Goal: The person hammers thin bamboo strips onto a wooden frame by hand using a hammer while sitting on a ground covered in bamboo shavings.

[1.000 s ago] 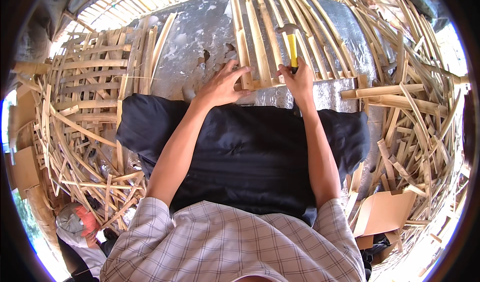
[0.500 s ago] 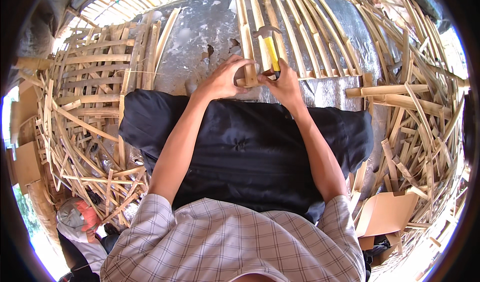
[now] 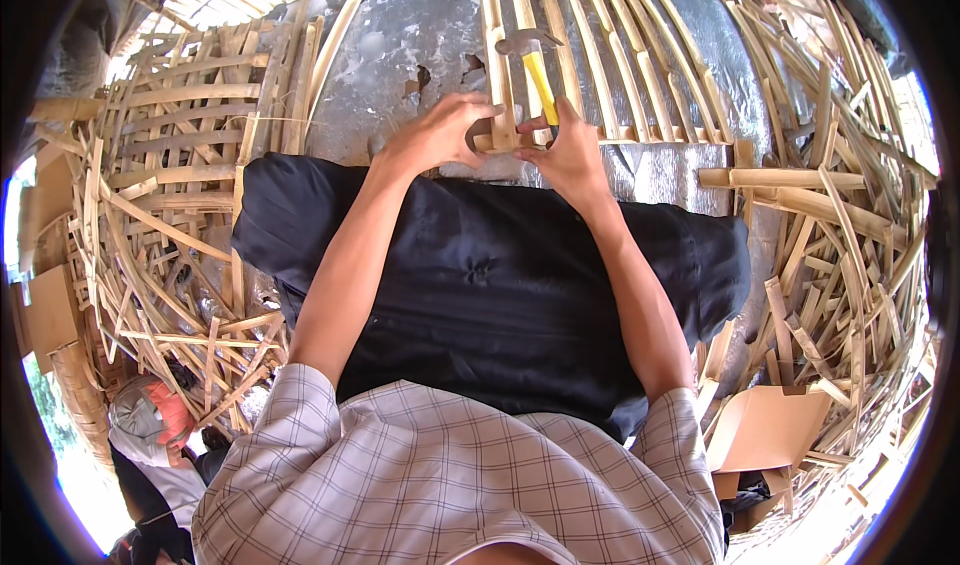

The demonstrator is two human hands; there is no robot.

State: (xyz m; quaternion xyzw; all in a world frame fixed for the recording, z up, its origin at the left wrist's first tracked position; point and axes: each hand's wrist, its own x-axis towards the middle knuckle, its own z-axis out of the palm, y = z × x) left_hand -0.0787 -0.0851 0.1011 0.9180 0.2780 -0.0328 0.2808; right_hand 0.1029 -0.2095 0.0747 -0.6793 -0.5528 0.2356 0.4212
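My right hand (image 3: 572, 155) grips the handle of a claw hammer (image 3: 541, 85) with a yellow and black handle. Its metal head points away from me, over the bamboo strips. The thumb and a finger of that hand reach toward the near end of a long bamboo strip (image 3: 497, 75). This end lies across a bamboo crosspiece (image 3: 640, 135). On the other side of the joint, my left hand (image 3: 437, 135) is curved open, thumb and index finger apart, close to the crosspiece's left end. Nothing shows between its fingers.
More bamboo strips (image 3: 610, 45) run side by side to the right over a grey metal sheet (image 3: 370, 65). A woven bamboo panel (image 3: 200, 115) lies left. Loose bamboo pieces pile up right (image 3: 840, 265). Cardboard (image 3: 770, 427) sits lower right. Another person (image 3: 155, 425) is at lower left.
My left hand has drawn slightly left, off the strip's end, and its fingers have spread. The hammer stays in my right hand, its head tilted slightly differently. The whole view has shifted a little.
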